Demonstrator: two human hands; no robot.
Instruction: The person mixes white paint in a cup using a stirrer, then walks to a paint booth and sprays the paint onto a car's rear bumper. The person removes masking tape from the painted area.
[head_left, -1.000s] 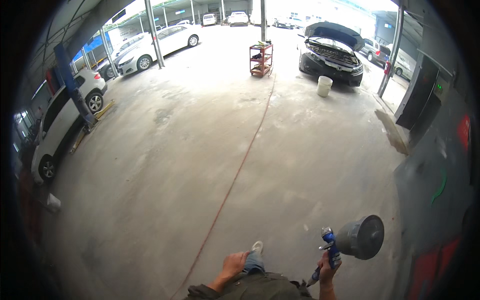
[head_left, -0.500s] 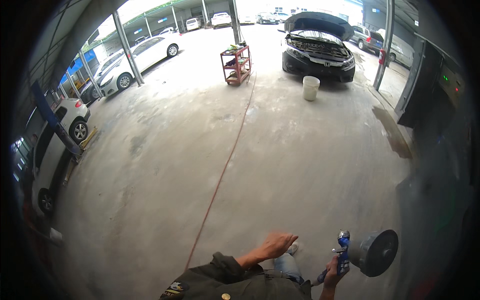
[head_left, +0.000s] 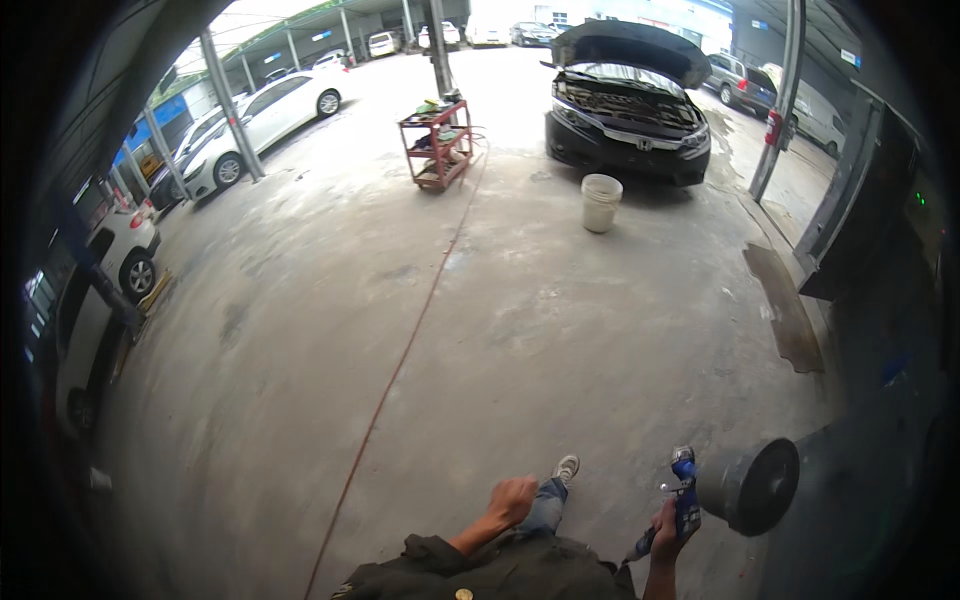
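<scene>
While the left hand (head_left: 512,500) sits in front of the body with fingers curled in (how tightly, can't tell), the right hand (head_left: 668,528) has its fingers wrapped around the handle of a blue spray gun (head_left: 686,498). Gun is off the floor (head_left: 560,370), right of the body, head up, handle angled down toward the jacket (head_left: 480,575). Big dark cup (head_left: 722,490) on the gun's right side, lying sideways, round black end facing right. Left hand is well apart from the gun, just beside a jeans leg (head_left: 545,508); one shoe (head_left: 567,468) shows ahead of it. Thin red hose (head_left: 402,358) runs along the floor, left of both hands, up to near a red trolley (head_left: 430,182). Whitish bucket (head_left: 600,208) stands in front of a black car (head_left: 630,130), hood up.
</scene>
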